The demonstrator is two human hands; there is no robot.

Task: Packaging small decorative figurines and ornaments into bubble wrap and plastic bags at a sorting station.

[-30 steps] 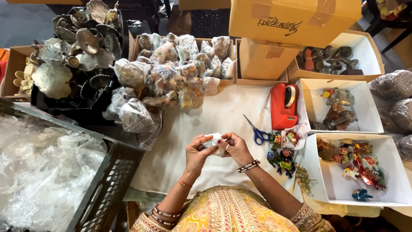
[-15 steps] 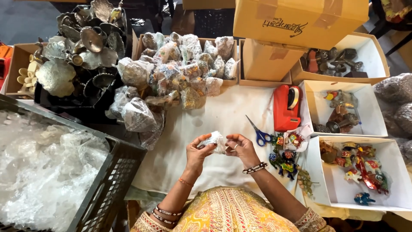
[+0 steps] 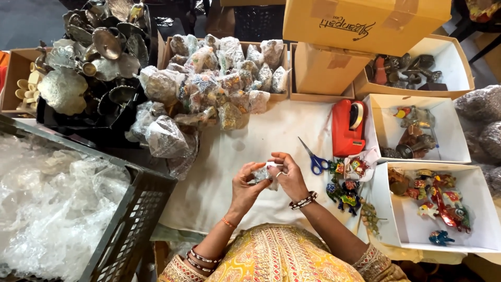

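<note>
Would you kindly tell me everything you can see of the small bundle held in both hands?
The bundle is a small whitish lump of crinkled clear wrap, probably bubble wrap; whatever is inside is hidden. It is held just above the white cloth, pinched from both sides: the left hand grips its left end, and the right hand covers its right side, fingers curled over the top. Only its middle shows.

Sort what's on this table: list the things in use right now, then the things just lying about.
In use:
left hand
right hand
small bubble-wrapped bundle, held by both hands

Lying about:
scissors
red tape dispenser
painted figurines
wrapped pile
crate of bubble wrap
metal pieces
</note>
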